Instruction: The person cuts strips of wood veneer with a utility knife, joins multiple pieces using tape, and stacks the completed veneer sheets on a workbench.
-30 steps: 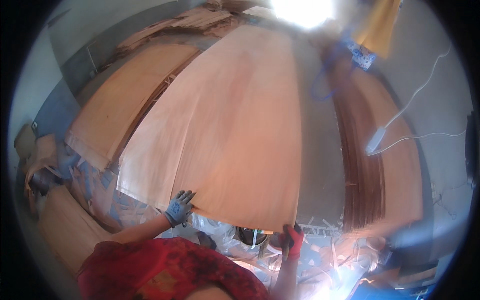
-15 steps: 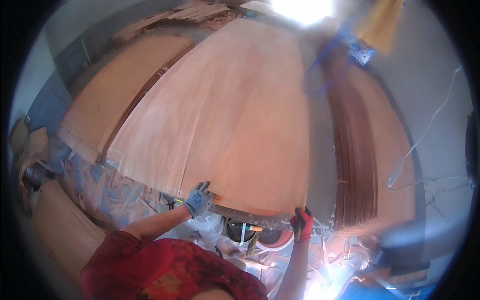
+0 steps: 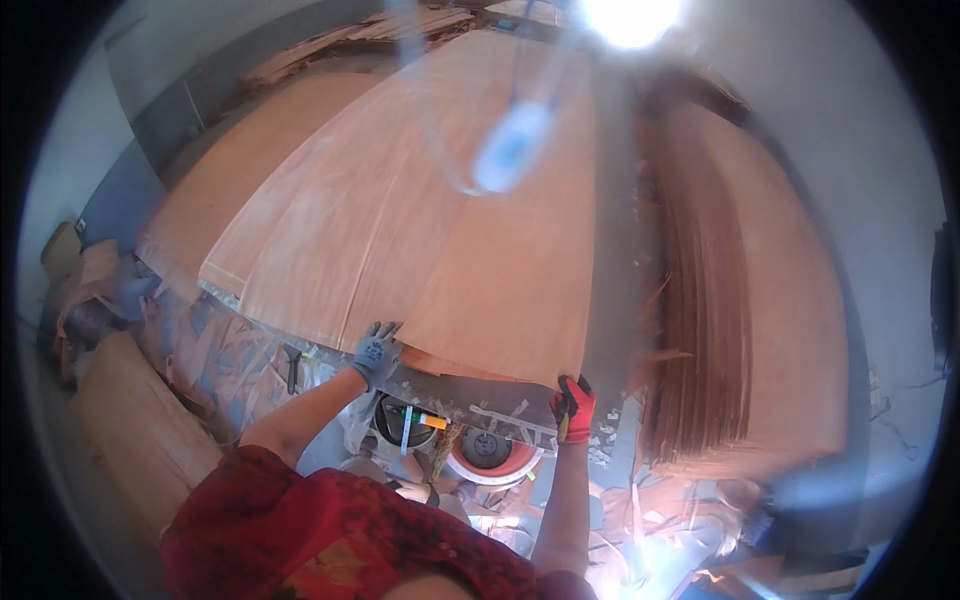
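Note:
My left hand point(image 3: 377, 357), in a grey-blue glove, lies on the near edge of the wood veneer layer, fingers stretched out. Beside it a separate veneer sheet point(image 3: 505, 290) covers the right part of the table, its front edge lifted and wavy. My right hand point(image 3: 573, 408), in a red and black glove, pinches the near right corner of that sheet. Under the sheet, the grey table edge point(image 3: 500, 415) shows with scraps stuck to it. To the left, paler veneer point(image 3: 300, 270) lies flat, with a seam running away from me.
On the right stands a thick stack of veneer point(image 3: 715, 300); another stack point(image 3: 250, 150) is at the left. Below the table edge are a red and white bucket point(image 3: 495, 462) and a dark bucket holding an orange-handled tool point(image 3: 432, 422). A blurred blue-white object point(image 3: 515, 145) hangs overhead. Scraps litter the floor.
The veneer sheet's near right corner has shifted left with my right hand, and its front edge now bulges up. My left hand still rests at the edge. The blue-white hanging object has swung into view.

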Motion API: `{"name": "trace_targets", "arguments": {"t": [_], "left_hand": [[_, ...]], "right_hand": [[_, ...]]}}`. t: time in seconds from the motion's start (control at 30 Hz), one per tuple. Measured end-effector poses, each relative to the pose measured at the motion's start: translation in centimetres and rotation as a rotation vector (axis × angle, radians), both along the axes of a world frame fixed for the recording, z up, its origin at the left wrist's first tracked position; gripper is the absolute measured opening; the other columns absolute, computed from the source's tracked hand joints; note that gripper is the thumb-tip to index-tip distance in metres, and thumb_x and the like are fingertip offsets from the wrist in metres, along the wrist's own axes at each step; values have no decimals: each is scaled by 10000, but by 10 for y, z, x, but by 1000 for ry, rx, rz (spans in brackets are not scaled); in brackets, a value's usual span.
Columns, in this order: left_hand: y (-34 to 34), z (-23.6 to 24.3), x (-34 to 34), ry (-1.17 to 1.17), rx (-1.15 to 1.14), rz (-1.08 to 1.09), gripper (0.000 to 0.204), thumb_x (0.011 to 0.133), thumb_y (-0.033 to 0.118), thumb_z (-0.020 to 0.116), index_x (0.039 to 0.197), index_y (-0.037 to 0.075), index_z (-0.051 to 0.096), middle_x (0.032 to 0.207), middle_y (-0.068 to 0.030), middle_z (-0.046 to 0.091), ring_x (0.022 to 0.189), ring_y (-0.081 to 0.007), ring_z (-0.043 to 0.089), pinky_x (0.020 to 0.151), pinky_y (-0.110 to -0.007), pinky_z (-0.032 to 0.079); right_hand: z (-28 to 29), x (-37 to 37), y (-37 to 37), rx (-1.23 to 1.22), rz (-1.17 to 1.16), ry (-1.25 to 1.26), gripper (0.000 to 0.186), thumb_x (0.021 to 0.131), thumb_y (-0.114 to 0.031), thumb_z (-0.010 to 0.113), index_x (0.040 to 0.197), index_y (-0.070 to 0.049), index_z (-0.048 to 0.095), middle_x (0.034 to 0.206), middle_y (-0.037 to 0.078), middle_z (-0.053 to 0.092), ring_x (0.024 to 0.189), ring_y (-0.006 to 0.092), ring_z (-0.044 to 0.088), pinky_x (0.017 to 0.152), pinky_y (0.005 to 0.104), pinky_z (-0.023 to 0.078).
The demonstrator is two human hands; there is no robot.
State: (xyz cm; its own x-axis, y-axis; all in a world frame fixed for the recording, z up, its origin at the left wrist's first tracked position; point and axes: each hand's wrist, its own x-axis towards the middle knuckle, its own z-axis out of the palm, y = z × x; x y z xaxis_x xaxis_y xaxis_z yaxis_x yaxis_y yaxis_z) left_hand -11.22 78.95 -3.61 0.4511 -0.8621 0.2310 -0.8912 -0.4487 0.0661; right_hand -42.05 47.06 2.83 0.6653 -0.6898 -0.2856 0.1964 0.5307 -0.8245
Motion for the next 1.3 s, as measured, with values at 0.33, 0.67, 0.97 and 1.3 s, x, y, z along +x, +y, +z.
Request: {"name": "trace_targets", "arguments": {"t": [0.33, 0.67, 0.97, 1.3], "left_hand": [[-5, 12, -57, 56, 78, -37, 357, 762, 214, 702, 1072, 37, 706, 1476, -208, 505, 1401, -382, 435, 1153, -541, 327], [-65, 51, -81, 947, -350, 260, 873, 851, 443, 767, 1526, 46, 380, 1534, -196, 447, 1364, -319, 450, 1111, -447, 364], [-184, 92, -101, 1290, -1025, 81, 308, 958, 156, 678, 1153, -82, 661, 1507, -181, 504, 1407, -252, 443, 1127, -354, 366], [-423, 175, -299, 817, -731, -480, 177, 875, 111, 697, 866, -38, 601, 1415, -261, 547, 1214, -373, 614, 907, -378, 503]], "right_hand": [[-55, -63, 0, 131, -124, 26, 217, 885, -71, 698, 1090, -4, 675, 650, 28, 583, 406, 131, 488, 385, 277, 383], [-26, -90, -2, -70, -59, 236, 666, 1008, -353, 629, 1567, -130, 343, 1002, 94, 659, 566, 170, 620, 509, 343, 549], [-85, -87, 3, -594, 23, 342, 1022, 757, 37, 759, 1618, -119, 233, 1609, 78, 342, 1412, 228, 398, 1110, 354, 407], [-127, -78, -4, 24, 51, 118, 810, 831, -12, 763, 1516, -70, 335, 1224, 108, 609, 982, 199, 629, 694, 293, 554]]}}
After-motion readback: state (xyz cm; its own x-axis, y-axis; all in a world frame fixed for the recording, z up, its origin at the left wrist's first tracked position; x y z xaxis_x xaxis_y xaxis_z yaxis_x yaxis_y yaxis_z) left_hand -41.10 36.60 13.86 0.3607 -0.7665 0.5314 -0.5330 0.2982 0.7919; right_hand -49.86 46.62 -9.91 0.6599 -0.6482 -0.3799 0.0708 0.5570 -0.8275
